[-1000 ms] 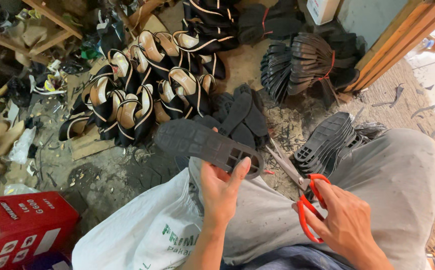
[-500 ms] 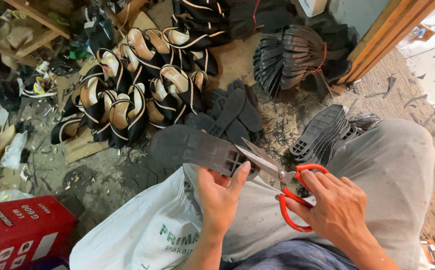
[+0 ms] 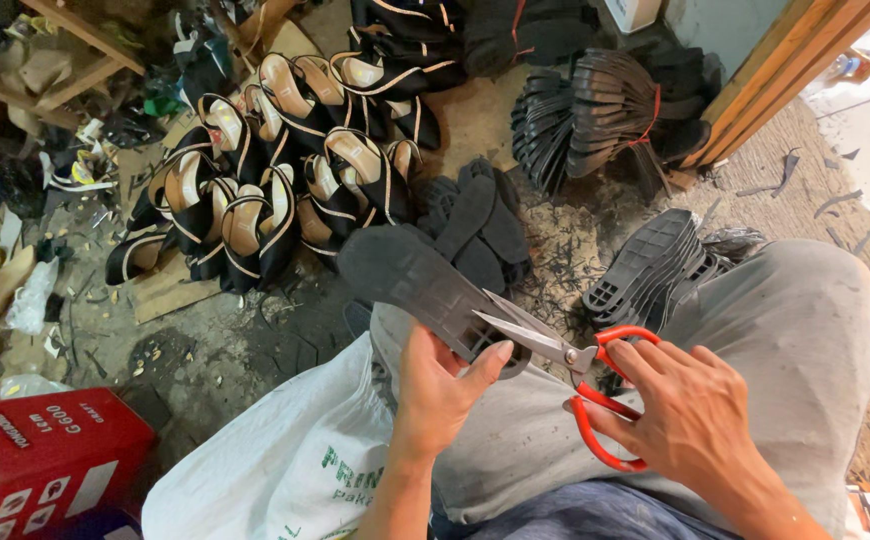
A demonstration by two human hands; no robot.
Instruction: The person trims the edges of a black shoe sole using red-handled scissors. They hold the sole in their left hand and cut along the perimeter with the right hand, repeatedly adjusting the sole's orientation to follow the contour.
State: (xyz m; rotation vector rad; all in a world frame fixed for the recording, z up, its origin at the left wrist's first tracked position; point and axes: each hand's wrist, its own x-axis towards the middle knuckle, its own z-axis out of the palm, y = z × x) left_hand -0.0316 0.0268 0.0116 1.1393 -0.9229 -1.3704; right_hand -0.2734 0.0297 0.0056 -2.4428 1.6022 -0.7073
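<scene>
Dusty scrap-strewn floor [image 3: 225, 350], wooden door frame [image 3: 775, 70], wooden shelf [image 3: 75, 50]

Sole [image 3: 425, 290] held in left hand [image 3: 440, 390], above the lap. Scissors [image 3: 580, 375] in right hand [image 3: 690, 420], right of the sole, blades touching its near end. Sack [image 3: 275, 460] on the left knee. Box [image 3: 40, 470] on the floor at near left. Heap of sandals [image 3: 275, 170] on the floor beyond the sole. Tied bundle of soles [image 3: 605, 105] behind right. Stack of soles [image 3: 650, 265] just beside the right knee.
</scene>
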